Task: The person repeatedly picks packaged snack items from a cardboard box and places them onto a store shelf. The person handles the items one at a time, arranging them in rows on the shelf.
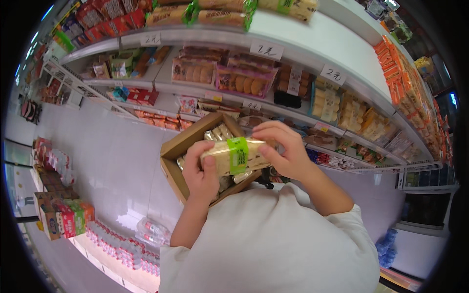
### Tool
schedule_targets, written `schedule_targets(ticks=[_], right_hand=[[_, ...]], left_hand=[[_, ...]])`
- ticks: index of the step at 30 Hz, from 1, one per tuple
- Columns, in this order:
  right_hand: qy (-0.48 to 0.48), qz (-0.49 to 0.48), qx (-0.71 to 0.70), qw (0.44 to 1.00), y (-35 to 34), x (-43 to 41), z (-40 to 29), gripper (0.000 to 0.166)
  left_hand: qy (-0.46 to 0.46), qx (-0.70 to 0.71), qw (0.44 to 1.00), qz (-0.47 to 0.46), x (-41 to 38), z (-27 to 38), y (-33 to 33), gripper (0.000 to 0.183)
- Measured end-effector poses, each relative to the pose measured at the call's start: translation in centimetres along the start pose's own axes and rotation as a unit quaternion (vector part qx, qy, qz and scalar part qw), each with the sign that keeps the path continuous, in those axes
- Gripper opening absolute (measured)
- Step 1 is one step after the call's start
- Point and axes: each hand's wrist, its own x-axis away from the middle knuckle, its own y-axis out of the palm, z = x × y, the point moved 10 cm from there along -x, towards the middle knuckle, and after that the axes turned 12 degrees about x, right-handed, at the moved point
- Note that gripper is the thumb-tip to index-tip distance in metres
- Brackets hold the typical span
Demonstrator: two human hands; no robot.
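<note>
Between both hands I hold a clear-wrapped pale bread loaf [219, 155] with a bright green label band around its middle. My left hand [200, 170] grips its left end, thumb on the near face. At the right end, my right hand [284, 148] has fingers and thumb on the wrapper. Directly beneath is an open cardboard box [171, 172] holding several clear-wrapped packs [219, 132], partly hidden by the loaf and my hands. A similar green-banded loaf [298, 8] lies on the top shelf ahead.
Store shelves [322, 40] curve across the front, stocked with packaged breads [243, 80] and carrying handwritten price cards [266, 49]. Orange snack packs [403, 78] stack at the right. Shrink-wrapped bottles [121, 247] and cartons [62, 218] stand at lower left, beside the tiled floor [121, 161].
</note>
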Motion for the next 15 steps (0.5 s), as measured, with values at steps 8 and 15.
schedule_targets(ticks=[8, 15], right_hand=[[-0.346, 0.053, 0.465, 0.813, -3.2, -2.2, -11.3, 0.037], [-0.329, 0.038, 0.438, 0.836, -10.5, -9.7, -9.6, 0.073]], left_hand=[[0.043, 0.076, 0.995, -0.043, -4.0, 4.4, 6.8, 0.05], [-0.018, 0.293, 0.955, -0.041, -5.9, 3.4, 9.2, 0.051]])
